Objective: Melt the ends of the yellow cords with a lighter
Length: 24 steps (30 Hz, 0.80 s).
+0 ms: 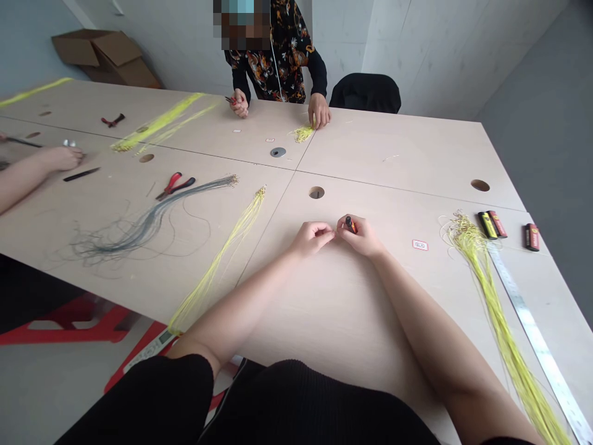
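My left hand [316, 238] is closed in a pinch in front of me, its fingertips meeting those of my right hand; anything between them is too fine to make out. A small black stick-like thing with an orange edge [351, 224] pokes up out of my right hand [364, 236], whose fingers are curled round it. Left of my left arm lies a bundle of yellow threads [217, 253] with gold-coloured ends. A thicker yellow thread bundle [498, 315] lies to the right of my right arm, beside a steel ruler [532, 334].
Small black, yellow and red blocks [492, 224] and a paper label [420, 245] lie at right. Grey threads [148, 222] and red-handled pliers [175, 185] are at left. Across the table [393, 179], a co-worker's hand [319, 111] touches yellow threads; another person's arm [37, 167] reaches in from the left.
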Tool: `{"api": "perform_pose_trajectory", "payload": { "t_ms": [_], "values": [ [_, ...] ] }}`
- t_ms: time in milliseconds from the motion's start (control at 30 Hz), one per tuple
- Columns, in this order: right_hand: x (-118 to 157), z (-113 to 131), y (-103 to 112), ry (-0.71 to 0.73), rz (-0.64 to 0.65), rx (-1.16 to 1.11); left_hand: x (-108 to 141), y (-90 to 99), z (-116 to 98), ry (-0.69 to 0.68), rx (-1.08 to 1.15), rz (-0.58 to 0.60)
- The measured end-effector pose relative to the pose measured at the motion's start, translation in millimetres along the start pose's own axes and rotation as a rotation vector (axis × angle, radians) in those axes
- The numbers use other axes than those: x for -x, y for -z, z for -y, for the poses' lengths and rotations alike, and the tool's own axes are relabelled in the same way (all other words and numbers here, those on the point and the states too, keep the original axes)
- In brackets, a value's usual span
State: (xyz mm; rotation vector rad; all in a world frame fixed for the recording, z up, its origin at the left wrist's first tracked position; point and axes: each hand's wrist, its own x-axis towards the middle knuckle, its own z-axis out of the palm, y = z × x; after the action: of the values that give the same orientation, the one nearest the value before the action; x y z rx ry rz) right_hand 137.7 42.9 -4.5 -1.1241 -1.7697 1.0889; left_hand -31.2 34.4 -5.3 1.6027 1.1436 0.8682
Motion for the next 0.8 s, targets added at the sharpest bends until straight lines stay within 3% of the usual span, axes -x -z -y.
{"api": "perform_pose_trajectory", "payload": {
  "t_ms": [800],
  "values": [
    [-0.4,1.2,0.5,0.007,0.011,0.001,0.1,-0.3,0.2,-0.005,-0.009,0.007]
  ]
}}
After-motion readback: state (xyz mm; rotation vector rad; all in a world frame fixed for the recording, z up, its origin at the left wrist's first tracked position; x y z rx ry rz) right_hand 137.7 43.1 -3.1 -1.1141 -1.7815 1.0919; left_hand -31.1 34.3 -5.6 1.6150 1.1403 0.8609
